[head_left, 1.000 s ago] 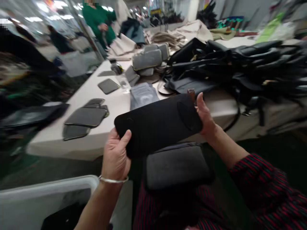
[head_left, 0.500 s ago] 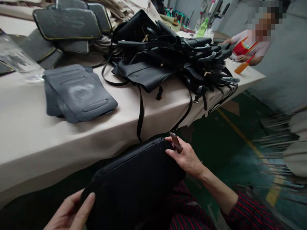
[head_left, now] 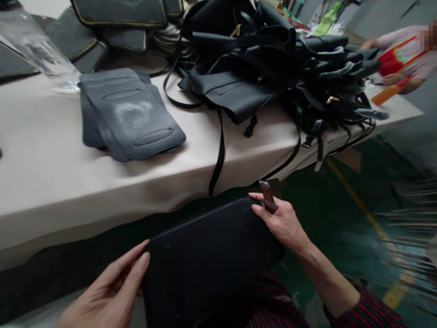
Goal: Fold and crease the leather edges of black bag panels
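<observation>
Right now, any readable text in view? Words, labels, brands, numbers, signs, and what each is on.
None that can be read.
Red apron, far end of the table: small pale-green mark, too small and blurred to tell if it is lettering.
Black panel in both hands: faint curved lines, no lettering visible.
Top grey panel on the table: whitish smudge and two slit-like outlines, no lettering visible.

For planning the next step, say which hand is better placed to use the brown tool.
Right, probably: the right hand, at one end of the black piece, holds the brown tool; the left hand pinches the other end.
</observation>
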`<state>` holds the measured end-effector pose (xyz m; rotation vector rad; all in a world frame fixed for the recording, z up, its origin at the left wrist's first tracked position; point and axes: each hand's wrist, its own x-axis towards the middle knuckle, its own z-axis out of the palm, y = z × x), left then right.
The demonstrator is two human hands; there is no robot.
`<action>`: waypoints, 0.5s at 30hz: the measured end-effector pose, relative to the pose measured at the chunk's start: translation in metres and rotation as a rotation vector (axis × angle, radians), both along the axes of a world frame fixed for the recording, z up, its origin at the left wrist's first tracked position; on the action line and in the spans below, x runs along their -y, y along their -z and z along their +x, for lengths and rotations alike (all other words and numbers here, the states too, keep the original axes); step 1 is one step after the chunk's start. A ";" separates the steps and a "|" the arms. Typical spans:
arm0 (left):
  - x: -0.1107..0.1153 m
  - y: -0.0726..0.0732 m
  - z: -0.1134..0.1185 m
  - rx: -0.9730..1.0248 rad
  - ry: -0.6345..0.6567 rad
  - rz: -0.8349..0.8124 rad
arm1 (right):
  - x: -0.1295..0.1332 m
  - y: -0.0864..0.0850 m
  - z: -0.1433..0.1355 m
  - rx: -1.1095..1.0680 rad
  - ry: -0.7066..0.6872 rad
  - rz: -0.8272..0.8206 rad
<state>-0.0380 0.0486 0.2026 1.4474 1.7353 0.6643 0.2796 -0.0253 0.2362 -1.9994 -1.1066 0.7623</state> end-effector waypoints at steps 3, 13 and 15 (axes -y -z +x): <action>0.001 -0.022 0.010 0.001 -0.047 -0.103 | -0.001 0.002 0.000 0.021 0.018 -0.035; -0.003 -0.025 0.010 0.043 0.030 -0.051 | 0.005 0.023 0.007 0.132 0.070 -0.089; -0.003 -0.023 0.009 0.062 0.016 -0.072 | 0.005 0.021 0.006 0.174 0.043 -0.071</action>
